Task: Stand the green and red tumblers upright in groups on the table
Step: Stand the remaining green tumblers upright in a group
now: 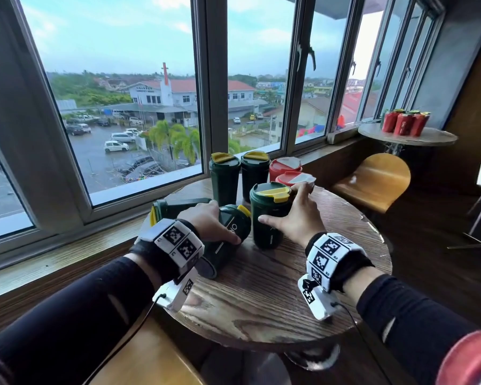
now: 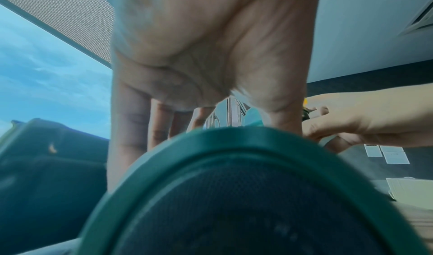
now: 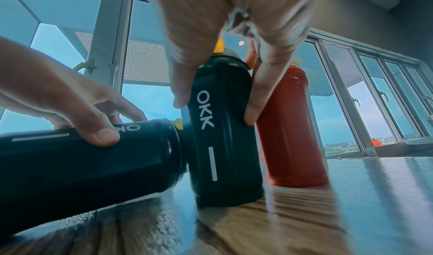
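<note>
On the round wooden table [image 1: 261, 307] my left hand [image 1: 214, 220] grips a dark green tumbler [image 1: 225, 245] that lies on its side, its base [image 2: 234, 185] filling the left wrist view. My right hand [image 1: 292, 215] holds an upright green tumbler [image 1: 270, 218] with a yellow lid, thumb and fingers on either side of it [image 3: 225, 147]. A second lying green tumbler [image 1: 178, 208] sits at the table's left. Two green tumblers [image 1: 224, 179] and two red tumblers [image 1: 285, 166] stand upright at the back.
The table stands against a windowsill [image 1: 150, 190] under large windows. A wooden chair [image 1: 372, 179] is to the right. A second round table [image 1: 408, 136] at the back right carries several red tumblers [image 1: 404, 123]. Bare wood lies between my wrists.
</note>
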